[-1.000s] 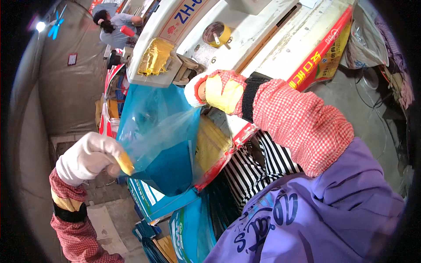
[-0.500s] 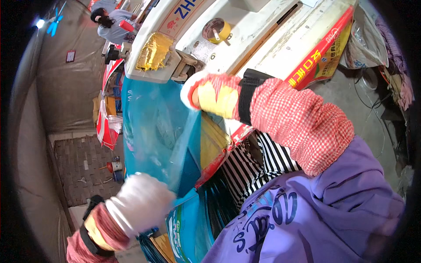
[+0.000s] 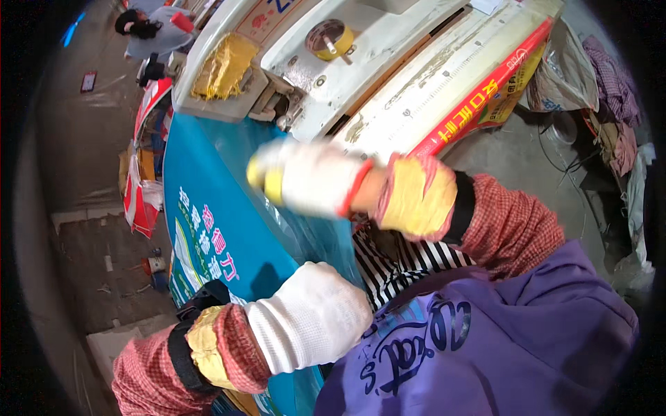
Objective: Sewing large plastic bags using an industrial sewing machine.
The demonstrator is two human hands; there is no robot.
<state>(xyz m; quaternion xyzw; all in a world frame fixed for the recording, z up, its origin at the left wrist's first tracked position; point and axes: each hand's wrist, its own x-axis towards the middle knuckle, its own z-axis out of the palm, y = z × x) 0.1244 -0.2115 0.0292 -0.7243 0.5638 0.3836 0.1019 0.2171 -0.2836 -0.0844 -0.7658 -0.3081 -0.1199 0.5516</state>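
Off the worktop's left end, the blue sack runs lengthwise toward us, beneath our blurred right hand and, nearer us, curled left hand; we can't tell what either grips.

We see our white-gloved left hand curled over a blue printed plastic sheet, its grip hidden. Our gloved right hand, blurred and yellow at the fingertips, is above the same sheet, beside a white sewing machine. On the machine we see a yellow tape roll and a golden-yellow patch.
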